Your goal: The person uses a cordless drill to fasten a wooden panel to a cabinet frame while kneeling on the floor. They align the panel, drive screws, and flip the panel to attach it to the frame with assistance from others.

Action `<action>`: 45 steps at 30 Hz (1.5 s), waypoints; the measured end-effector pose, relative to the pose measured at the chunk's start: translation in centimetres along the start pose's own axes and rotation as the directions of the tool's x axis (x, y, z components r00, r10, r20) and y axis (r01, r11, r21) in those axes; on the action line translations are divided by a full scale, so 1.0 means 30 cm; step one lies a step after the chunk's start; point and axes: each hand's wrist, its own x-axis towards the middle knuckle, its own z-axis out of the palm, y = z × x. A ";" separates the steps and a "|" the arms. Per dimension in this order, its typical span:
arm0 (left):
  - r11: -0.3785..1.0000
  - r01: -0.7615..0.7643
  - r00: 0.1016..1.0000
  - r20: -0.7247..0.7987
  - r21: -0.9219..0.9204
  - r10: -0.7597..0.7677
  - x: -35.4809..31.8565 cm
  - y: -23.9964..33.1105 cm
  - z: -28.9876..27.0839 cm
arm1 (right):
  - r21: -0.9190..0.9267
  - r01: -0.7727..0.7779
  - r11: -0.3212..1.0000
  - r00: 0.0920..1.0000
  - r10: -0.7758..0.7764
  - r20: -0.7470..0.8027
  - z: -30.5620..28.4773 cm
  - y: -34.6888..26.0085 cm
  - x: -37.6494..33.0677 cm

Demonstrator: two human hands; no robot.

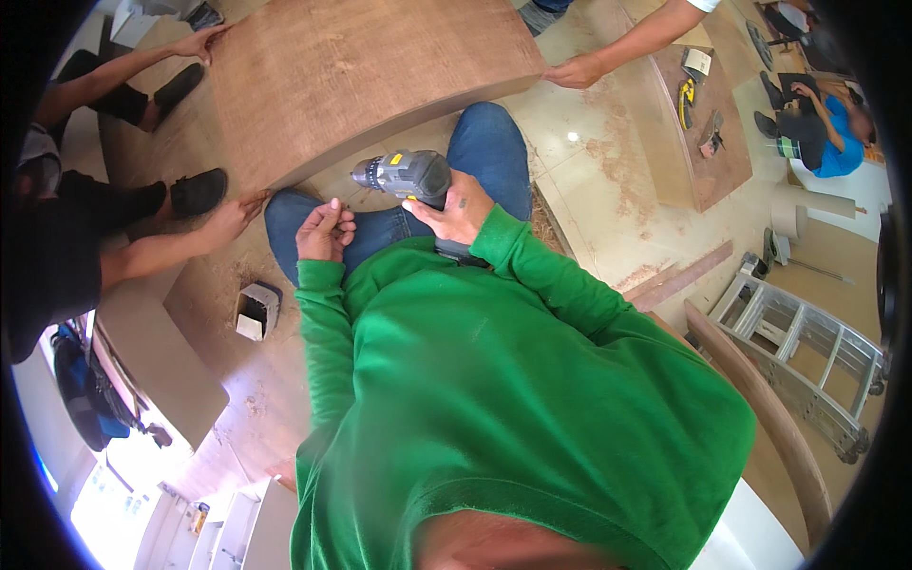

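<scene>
My right hand (458,209) is wrapped round the grip of a grey and black cordless drill (408,176). The drill lies level over my lap, its chuck turned to the left. My left hand (326,231) hovers above my left thigh, short of the chuck. Its thumb and fingers are pinched together; whatever is between them, if anything, is too small to make out. Just beyond my knees stands a large brown wooden panel or box (370,71), its near edge facing me.
At the left, a person in dark clothes steadies the panel with both hands (233,218); another person's hand (577,71) touches its right corner. An open carton (257,311) sits on the floor. Tools lie on a wooden box (703,180) at right, near a folded ladder (798,347). Sawdust litters the tiles.
</scene>
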 end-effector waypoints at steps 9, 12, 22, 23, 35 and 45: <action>0.997 -0.035 0.999 -0.023 -0.073 0.034 -0.035 -0.003 0.005 | 0.017 -0.053 0.998 0.998 0.052 0.041 0.024 0.020 0.010; 0.997 -0.021 1.000 -0.021 -0.073 0.019 -0.027 -0.003 -0.008 | -0.025 -0.057 0.998 0.997 0.058 0.041 0.025 0.016 0.009; 0.996 0.023 0.998 -0.056 -0.086 -0.028 -0.016 -0.013 -0.020 | 0.042 -0.049 0.998 0.999 0.048 0.007 0.047 0.042 0.009; 0.997 0.008 0.999 -0.051 -0.074 -0.012 -0.020 -0.013 -0.016 | 0.067 -0.064 0.996 0.998 0.063 0.016 0.048 0.043 0.009; 0.997 0.008 0.999 -0.045 -0.079 -0.011 -0.046 0.013 0.002 | 0.018 -0.144 0.989 0.985 0.142 0.099 0.045 0.021 0.011; 0.997 0.022 0.999 -0.023 -0.069 -0.023 -0.025 -0.003 -0.014 | -0.009 -0.162 0.987 0.980 0.162 0.113 0.035 -0.011 0.019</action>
